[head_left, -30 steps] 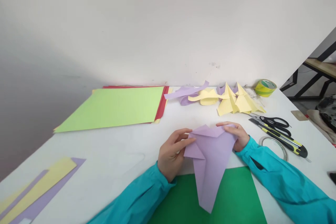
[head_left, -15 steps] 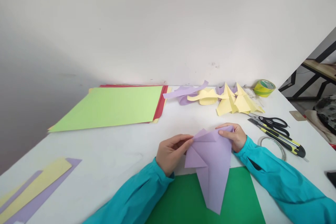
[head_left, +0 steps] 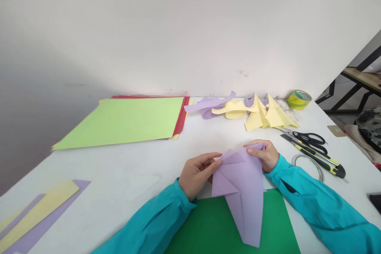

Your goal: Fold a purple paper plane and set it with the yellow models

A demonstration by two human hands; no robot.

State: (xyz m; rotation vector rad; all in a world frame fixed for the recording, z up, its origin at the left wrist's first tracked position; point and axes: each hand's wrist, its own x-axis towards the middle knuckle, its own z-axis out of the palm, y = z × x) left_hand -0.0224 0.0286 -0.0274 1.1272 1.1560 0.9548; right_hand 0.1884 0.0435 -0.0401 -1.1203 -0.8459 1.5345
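Note:
A folded sheet of purple paper [head_left: 251, 190] hangs between both hands, with creased flaps on its left side and a long tail pointing down. My left hand [head_left: 198, 172] pinches its upper left edge between thumb and fingers. At the upper right corner, my right hand [head_left: 264, 154] grips the sheet, thumb in front. Beneath the purple paper lies a green sheet [head_left: 205, 226] on the white table, partly covered by the paper and my left sleeve.
A light green sheet [head_left: 125, 121] tops a paper stack at the back left. Yellow folded shapes [head_left: 268, 115] and curled strips [head_left: 208, 103] stand along the wall. Tape [head_left: 299, 99], scissors [head_left: 312, 141], a utility knife [head_left: 315, 156] and a ring [head_left: 308, 166] lie right; paper strips [head_left: 44, 210] left.
The purple paper has tilted, its lower tail swinging to the right. My left hand has moved slightly right with its edge; my right hand keeps its hold.

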